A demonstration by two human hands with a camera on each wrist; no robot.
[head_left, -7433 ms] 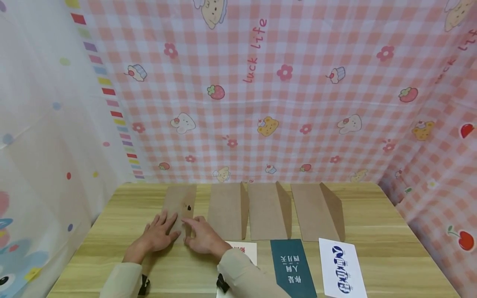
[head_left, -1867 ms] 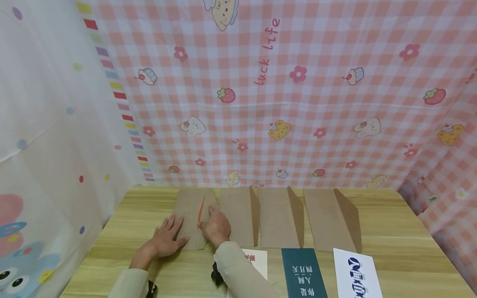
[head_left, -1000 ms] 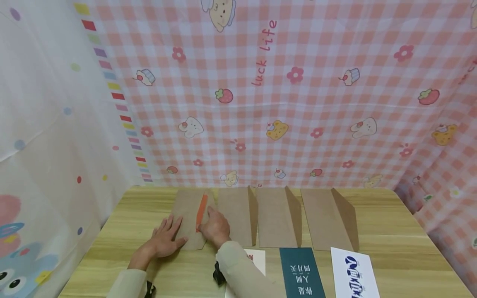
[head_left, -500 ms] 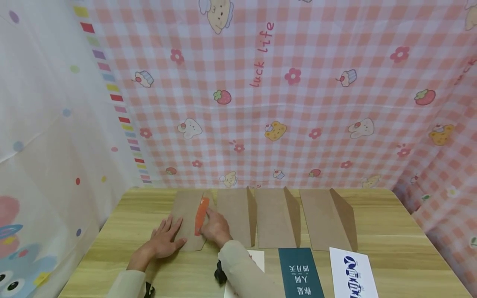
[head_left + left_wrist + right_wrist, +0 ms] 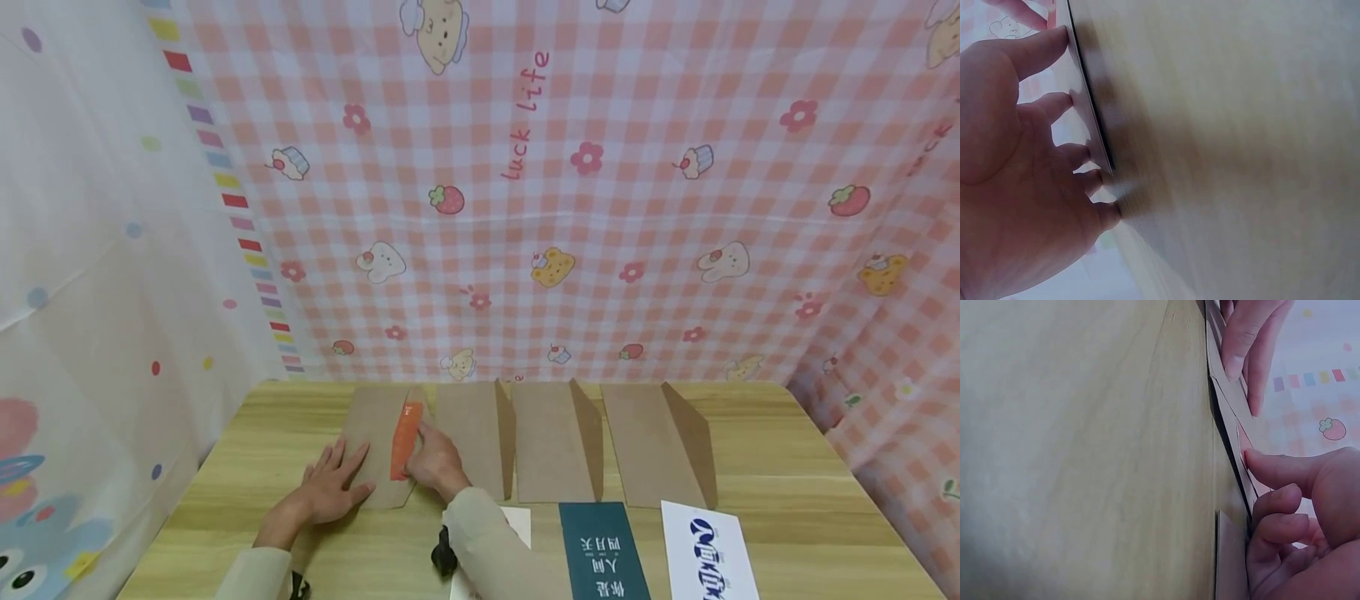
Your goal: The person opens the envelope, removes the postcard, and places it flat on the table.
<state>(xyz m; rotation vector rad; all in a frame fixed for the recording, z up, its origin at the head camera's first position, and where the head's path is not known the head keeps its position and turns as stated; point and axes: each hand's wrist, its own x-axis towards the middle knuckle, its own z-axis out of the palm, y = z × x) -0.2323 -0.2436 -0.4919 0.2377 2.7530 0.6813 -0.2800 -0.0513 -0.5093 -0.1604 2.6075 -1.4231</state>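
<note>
A brown paper envelope lies at the left end of the row on the table, its flap folded out to the right. An orange card with small white marks near its far end shows at the mouth of this envelope. My left hand rests with fingers spread on the envelope's left part, thumb near its front edge. At the mouth, my right hand pinches the orange card. The right wrist view shows its thumb on the card, the other fingers curled beside the flap.
Three more brown envelopes with raised flaps stand in a row to the right. In front of them lie a partly covered cream card, a dark green card and a white card with blue lettering. A patterned cloth hangs behind the table.
The leftmost envelope's flap, earlier folded over under both hands, now lies opened out. More of the orange card shows, widening from a thin strip. The left hand keeps its place on the envelope.
</note>
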